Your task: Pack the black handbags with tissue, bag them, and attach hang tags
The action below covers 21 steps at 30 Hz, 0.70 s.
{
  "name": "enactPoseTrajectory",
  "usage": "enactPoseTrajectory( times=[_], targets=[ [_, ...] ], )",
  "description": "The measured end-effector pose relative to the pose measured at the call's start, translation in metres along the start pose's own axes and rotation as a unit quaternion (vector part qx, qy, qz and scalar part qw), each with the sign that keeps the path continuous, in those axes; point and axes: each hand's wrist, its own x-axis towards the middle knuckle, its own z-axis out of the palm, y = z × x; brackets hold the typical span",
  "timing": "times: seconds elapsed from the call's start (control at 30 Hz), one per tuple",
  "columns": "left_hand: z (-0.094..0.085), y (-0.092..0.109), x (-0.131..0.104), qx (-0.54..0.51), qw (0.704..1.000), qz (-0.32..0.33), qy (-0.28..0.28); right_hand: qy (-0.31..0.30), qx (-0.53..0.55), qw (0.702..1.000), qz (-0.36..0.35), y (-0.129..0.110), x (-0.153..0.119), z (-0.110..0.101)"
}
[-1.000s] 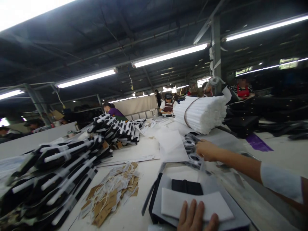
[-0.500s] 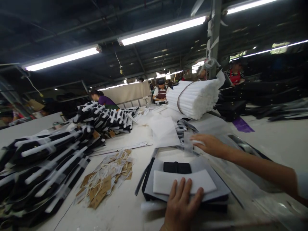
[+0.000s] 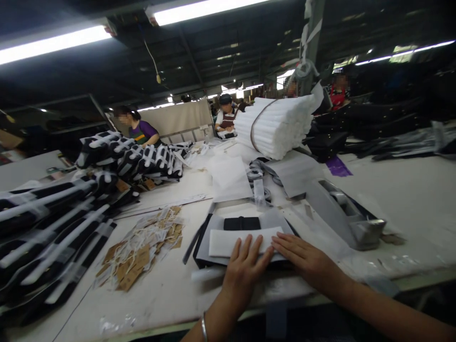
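My left hand lies with fingers spread on the front edge of a white padding strip, which looks like foam. At the strip's right end, my right hand rests flat, fingers stretched out and its tips close to my left thumb. Under the strip is a grey sheet on top of a flat black bag. A small black piece with a band across it shows just behind the strip. A translucent roll or tube sticks out at the bag's front left.
A tape dispenser stands to the right. Brown tags with strings are heaped at left, beside piled black bags with white strips. Behind are white sheets, grey coils and a tied bundle of white rolls. Several people work further back.
My right hand has come back from beside the coils, where it held something whitish, onto the padding strip's right end. My left hand stays on the strip. The view has shifted right and down.
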Motion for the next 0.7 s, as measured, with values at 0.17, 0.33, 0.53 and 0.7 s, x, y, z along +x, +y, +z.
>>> enactPoseTrajectory(
  times=[0.17, 0.33, 0.53, 0.7],
  targets=[
    [-0.011, -0.002, 0.012, 0.036, 0.997, 0.059, -0.042, 0.015, -0.021, 1.0, -0.005, -0.001, 0.0, 0.004],
    [-0.016, -0.006, 0.018, 0.038, 0.987, 0.127, -0.088, 0.025, -0.011, 1.0, 0.009, -0.007, -0.001, 0.003],
    [-0.009, -0.004, 0.008, 0.023, 0.992, 0.101, -0.076, -0.092, 0.154, 0.967, 0.179, 0.014, 0.04, -0.034],
    [-0.006, 0.0, 0.007, 0.027, 0.995, 0.081, -0.052, -0.073, 0.114, 0.926, 0.352, 0.078, 0.109, -0.015]
  ],
)
